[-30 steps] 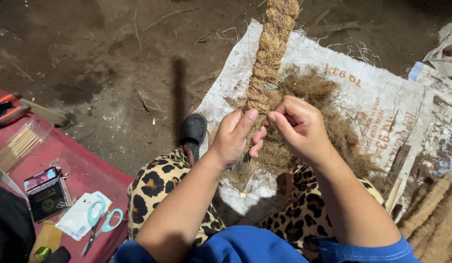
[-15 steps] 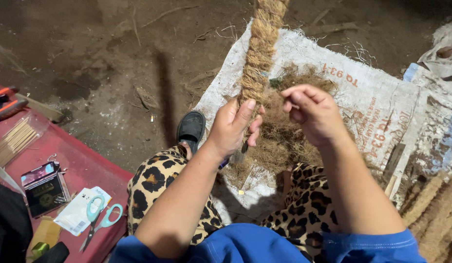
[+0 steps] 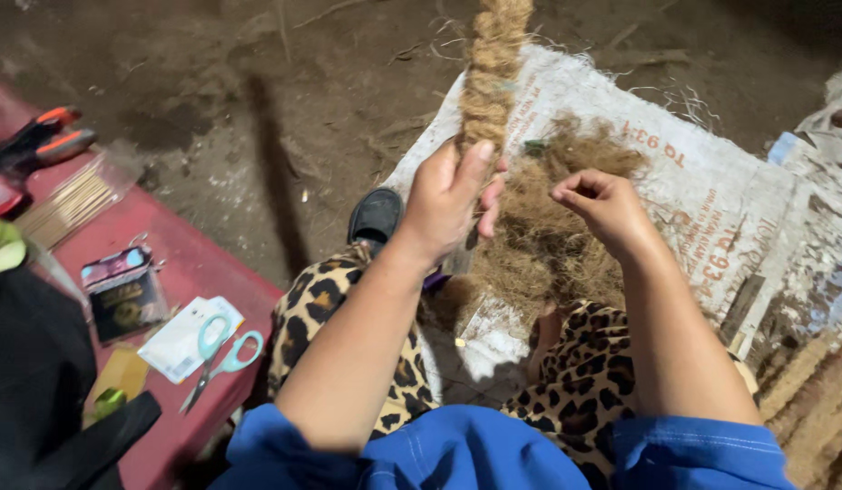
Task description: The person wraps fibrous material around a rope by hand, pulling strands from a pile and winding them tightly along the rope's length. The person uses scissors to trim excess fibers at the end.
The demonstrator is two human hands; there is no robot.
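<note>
The left hand (image 3: 448,204) is wrapping tight around the fibre rope (image 3: 489,77), which is running straight up and away from it. The right hand (image 3: 602,204), just beside, is pinching closed over the loose fibre pile (image 3: 539,245), apparently holding a few strands.

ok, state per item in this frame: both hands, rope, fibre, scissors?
left hand: closed around the rope's lower end
right hand: fingers pinched, off the rope, above the fibre
coir rope: twisted, held upright
loose fibre pile: heaped on the white sack
scissors: blades shut, flat on the red table
</note>
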